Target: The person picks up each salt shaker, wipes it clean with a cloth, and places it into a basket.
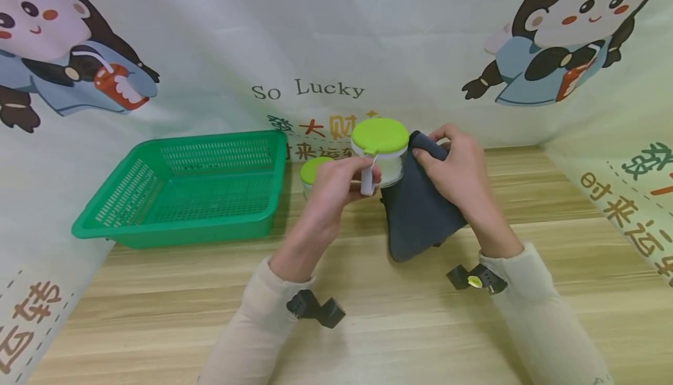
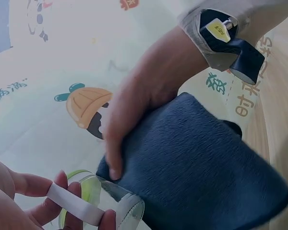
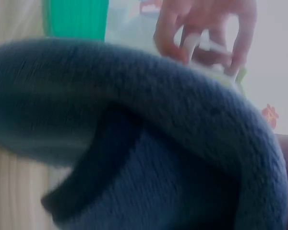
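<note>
My left hand (image 1: 342, 183) grips the white handle (image 2: 74, 203) of a clear jar (image 1: 390, 170) topped by a bright green lid (image 1: 380, 135). The jar stands upright above the table in the head view. My right hand (image 1: 456, 160) pinches the top edge of a dark blue-grey cloth (image 1: 420, 212), which hangs down in folds beside the jar. The cloth's upper edge overlaps the jar's right side. In the right wrist view the folded cloth (image 3: 182, 187) fills most of the picture, with my left hand (image 3: 206, 24) beyond it.
A green plastic basket (image 1: 197, 230) stands at the back left. Just right of it, a second green-lidded container (image 1: 314, 169) sits partly behind my left hand. The wooden table (image 1: 399, 326) meets a printed backdrop (image 1: 420, 28) at the back and sides.
</note>
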The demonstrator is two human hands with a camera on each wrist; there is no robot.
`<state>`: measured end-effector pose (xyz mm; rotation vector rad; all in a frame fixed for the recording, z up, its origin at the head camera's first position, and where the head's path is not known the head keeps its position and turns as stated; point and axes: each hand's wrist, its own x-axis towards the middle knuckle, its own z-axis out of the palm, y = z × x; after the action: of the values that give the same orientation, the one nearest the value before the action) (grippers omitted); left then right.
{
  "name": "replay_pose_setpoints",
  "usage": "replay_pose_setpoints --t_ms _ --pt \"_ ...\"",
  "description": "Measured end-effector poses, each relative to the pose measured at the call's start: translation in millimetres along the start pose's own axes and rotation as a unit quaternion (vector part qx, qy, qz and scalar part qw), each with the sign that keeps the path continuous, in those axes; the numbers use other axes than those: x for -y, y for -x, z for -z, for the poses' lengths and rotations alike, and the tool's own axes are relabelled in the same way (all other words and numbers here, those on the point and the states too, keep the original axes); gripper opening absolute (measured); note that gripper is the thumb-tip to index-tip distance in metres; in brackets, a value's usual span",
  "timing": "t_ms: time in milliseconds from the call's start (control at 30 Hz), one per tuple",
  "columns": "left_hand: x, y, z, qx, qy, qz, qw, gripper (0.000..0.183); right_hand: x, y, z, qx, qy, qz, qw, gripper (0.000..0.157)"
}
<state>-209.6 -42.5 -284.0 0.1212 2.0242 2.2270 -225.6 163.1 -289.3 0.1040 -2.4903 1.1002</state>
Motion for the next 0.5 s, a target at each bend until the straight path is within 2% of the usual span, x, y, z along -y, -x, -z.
replay_pose_setpoints --t_ms 133,233,367,500 --pt "1.0 -0.2 0.1 -0.004 -0.003 -0.002 1.0000 0.028 6.5 3.4 -1.8 0.026 -0.040 0.002 0.999 0.032" --pt "0.7 -1.2 1.7 -0.011 -0.005 -0.005 0.9999 0.030 11.9 5.0 -0.9 0.064 -0.068 -0.004 0.996 0.039" --pt "1.1 -3.4 3.3 -0.025 0.000 -0.008 0.9997 0.031 19.0 7.2 -1.0 0.137 -0.098 -0.019 0.986 0.054" --pt "1.8 -4.2 4.8 -0.036 0.021 -0.008 0.9991 0.030 22.0 9.9 -4.1 0.164 -0.136 -0.022 0.977 0.063"
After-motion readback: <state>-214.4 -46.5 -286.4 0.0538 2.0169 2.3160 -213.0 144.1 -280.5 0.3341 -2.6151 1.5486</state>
